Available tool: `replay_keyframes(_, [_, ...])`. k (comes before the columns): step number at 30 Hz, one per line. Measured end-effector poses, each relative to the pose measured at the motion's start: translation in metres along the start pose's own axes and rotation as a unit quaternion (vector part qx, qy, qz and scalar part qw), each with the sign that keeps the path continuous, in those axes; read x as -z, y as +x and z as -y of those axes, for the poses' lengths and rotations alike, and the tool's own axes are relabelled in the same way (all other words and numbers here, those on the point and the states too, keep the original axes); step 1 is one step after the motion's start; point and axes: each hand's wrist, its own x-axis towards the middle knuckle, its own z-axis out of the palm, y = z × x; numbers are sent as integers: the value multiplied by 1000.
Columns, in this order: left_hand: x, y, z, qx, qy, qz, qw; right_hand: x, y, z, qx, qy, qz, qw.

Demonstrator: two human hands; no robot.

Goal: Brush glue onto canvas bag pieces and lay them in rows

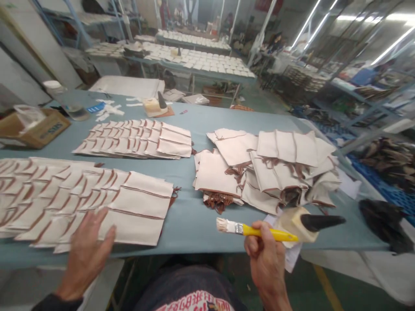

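Observation:
My right hand (pixel 267 259) is closed round the yellow handle of a paintbrush (pixel 256 231), whose pale bristles point left over the table. Just beyond that hand sits a cream glue bottle (pixel 293 222) with a black nozzle. Fingers apart, my left hand (pixel 90 244) rests on the front edge of overlapping cream fabric pieces (pixel 139 216) with brown edges. A second overlapped row of these pieces (pixel 175 138) lies behind it. To the right is a loose heap of similar pieces (pixel 220 172), some showing brown gathered material.
A cardboard box (pixel 42 129) and a clear jar (pixel 73 101) stand at the left. White strips (pixel 108 110) and another bottle with a black nozzle (pixel 155 106) lie at the back. Black material (pixel 384 220) sits on the right edge; blue crates (pixel 389 190) stand beyond.

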Motion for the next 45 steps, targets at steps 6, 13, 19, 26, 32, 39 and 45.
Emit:
replay_keyframes(6, [-139, 48, -138, 139, -288, 214, 923, 41, 10, 13, 10, 26, -60, 998])
replay_keyframes(13, [-228, 113, -196, 196, -283, 261, 902, 103, 11, 23, 25, 45, -162, 985])
replay_keyframes(19, [-223, 125, -244, 192, -286, 254, 904, 141, 13, 26, 44, 75, -223, 971])
replay_keyframes(26, [-167, 136, -326, 24, -334, 229, 914, 146, 20, 29, 159, 35, -168, 972])
replay_keyframes(32, [-74, 109, -361, -120, -302, 235, 916, 140, 24, 43, 348, -94, -66, 930])
replay_keyframes(39, [-60, 37, -334, -195, -297, 256, 899, 110, 34, 60, 537, -232, -25, 811])
replay_keyframes(45, [-60, -1, -309, -211, -346, 304, 862, 76, 39, 54, 599, -325, 158, 714])
